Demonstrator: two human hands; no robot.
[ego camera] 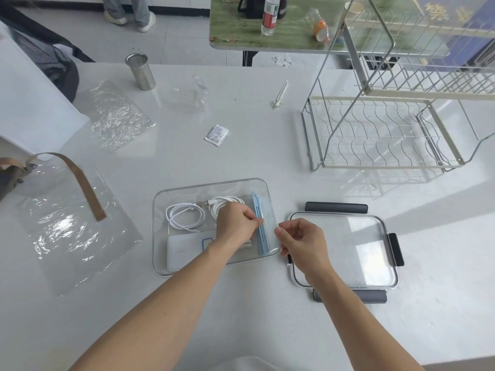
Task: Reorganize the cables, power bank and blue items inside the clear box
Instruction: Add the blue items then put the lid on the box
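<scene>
Box: clear box (160, 210) sits lidless on the white table (241, 156), just left of centre in the lower half of the frame.
Cables: one white coiled cable (184, 216) lies in the upper left of the box; a second white coil (222, 203) lies just right of it, partly hidden under the left hand.
Power bank: white power bank (184, 251) lies flat in the lower left of the box, with the left forearm crossing its right end.
Blue items: a long blue strip (258, 223) runs along the right side of the box, on a pale blue flat piece (267, 210) (what that piece is cannot be told).
Left hand: left hand (235, 223) is inside the box, fingers curled, fingertips pinching at the blue strip near its middle.
Right hand: right hand (300, 242) hovers at the box's right wall, thumb and forefinger brought together; whether they pinch the rim or anything else cannot be told.
Lid: clear lid (342, 247) with dark grey clasps lies flat on the table just right of the box.
Elsewhere: wire dish rack (375, 135) at upper right; small white sachet (217, 135) above the box; metal mesh cup (140, 72) at upper left; clear bag with a brown strap (80, 223) at left.
</scene>
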